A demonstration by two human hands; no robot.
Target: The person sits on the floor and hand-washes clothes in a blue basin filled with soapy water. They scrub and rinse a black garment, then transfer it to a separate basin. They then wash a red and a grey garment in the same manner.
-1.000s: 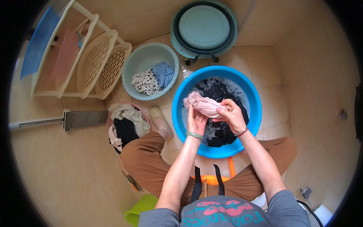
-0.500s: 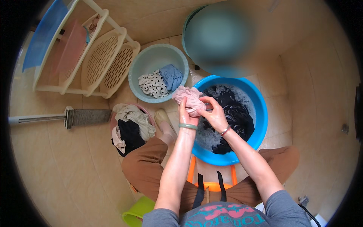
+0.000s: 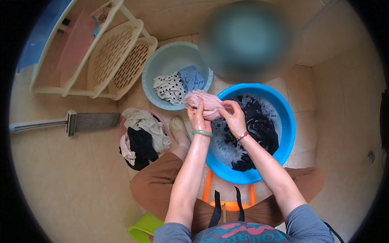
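A bunched, wrinkled pale pink cloth (image 3: pixel 202 102) is held up in front of me, over the left rim of a blue basin (image 3: pixel 288 137). My left hand (image 3: pixel 199 122), with a green bangle at its wrist, cups the cloth from below. At its right end my right hand (image 3: pixel 235 120) pinches the cloth between thumb and fingers. Below and to the right, dark wet clothes (image 3: pixel 259 127) lie in foamy water inside the blue basin. A pale green basin (image 3: pixel 147 90) beyond my left hand contains a white cloth with black dots (image 3: pixel 167 87) and a blue cloth (image 3: pixel 191 78).
Beige, black and pink clothes (image 3: pixel 142 142) are heaped in a pink basin on the left. A flat mop (image 3: pixel 96 122) lies beside it. Farther back stands a cream slotted rack (image 3: pixel 108 60). A blurred greenish round shape (image 3: pixel 247 38) fills the back. Lower left is a lime-green bucket (image 3: pixel 146 226).
The surroundings have shifted slightly in the picture. My right hand has moved a little away from my left, and the pink cloth now stretches more between them.
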